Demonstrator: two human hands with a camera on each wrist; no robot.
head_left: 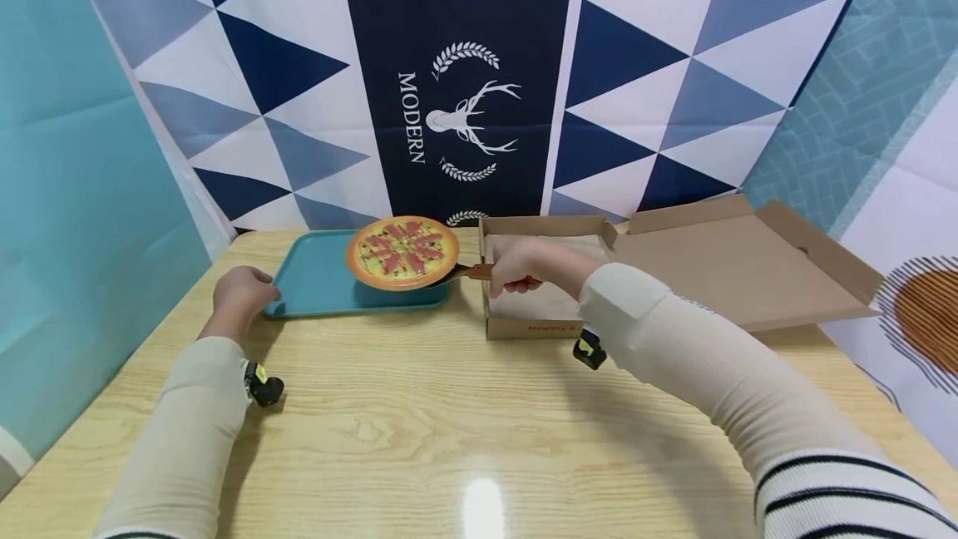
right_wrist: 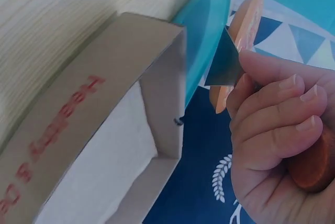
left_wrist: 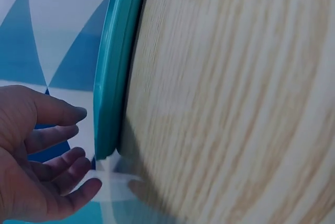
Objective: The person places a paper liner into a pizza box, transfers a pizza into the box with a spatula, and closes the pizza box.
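Note:
My right hand (head_left: 516,264) grips the wooden handle (right_wrist: 312,164) of a pizza server, whose metal blade (right_wrist: 224,62) shows in the right wrist view. On that blade rests a round pizza (head_left: 402,253) with red strips on a yellow top and an orange-brown rim. It hangs above a blue tray (head_left: 314,277), over the tray's right part. At the tray's left edge is my left hand (head_left: 243,296); in the left wrist view its fingers (left_wrist: 78,195) are loosely bent, with a gap between them and the tray.
Right of the tray stands an open cardboard pizza box (head_left: 524,328), lined with white paper (right_wrist: 112,156). Its lid (head_left: 741,273) is folded out to the right. Behind the wooden table (head_left: 419,422) hangs a patterned cloth (head_left: 464,32).

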